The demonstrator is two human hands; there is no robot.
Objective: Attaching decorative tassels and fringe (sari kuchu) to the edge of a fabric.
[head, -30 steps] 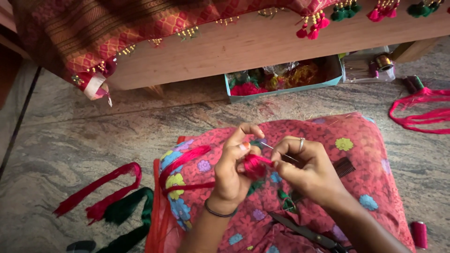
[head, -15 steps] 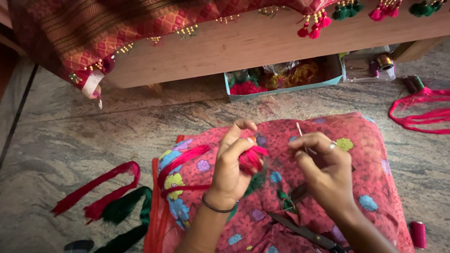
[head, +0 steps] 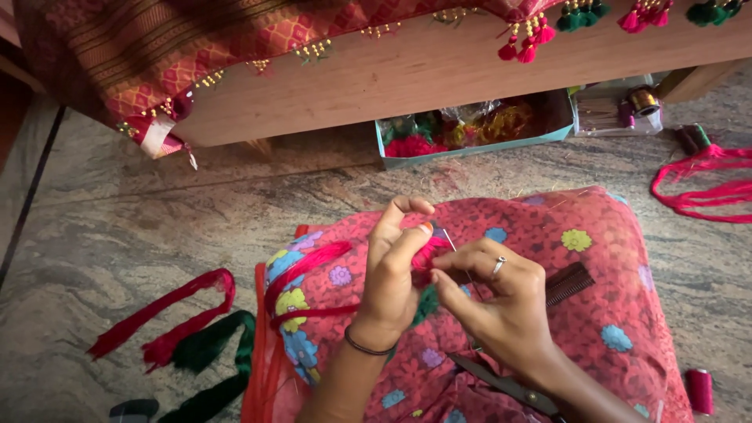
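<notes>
Speckled grey stone floor [head: 157, 235]; person seated on it, lap covered by red cloth with flower print [head: 603, 258]. Nearest the viewer: dark scissors [head: 509, 385] lying on the lap cloth, just under the right wrist. Left hand [head: 392, 274], dark band at the wrist, has thumb and fingers closed together on a small pink-red thread tassel [head: 427, 254] held over the lap. Right hand [head: 501, 301], ring on one finger, sits just beside it, fingertips pinched at the tassel's lower edge; a thin needle-like line shows between the two hands, but whether the right fingers actually hold it cannot be told. A bit of green thread [head: 427, 304] shows below the tassel. Red thread strand [head: 301, 270] runs across the lap to the left of the left hand. Dark comb [head: 568, 283] rests on the cloth right of the right hand. On the floor at left: red thread hank [head: 157, 313] and dark green thread hank [head: 207, 352], side by side. Red spool [head: 699, 390] at lower right. Farther: pink thread loop [head: 697, 184] on the floor at right. Farthest: open teal box of thread bundles [head: 470, 129] under a wooden bench [head: 392, 86], draped with red patterned fabric [head: 157, 47] edged in red and green tassels [head: 533, 35].
</notes>
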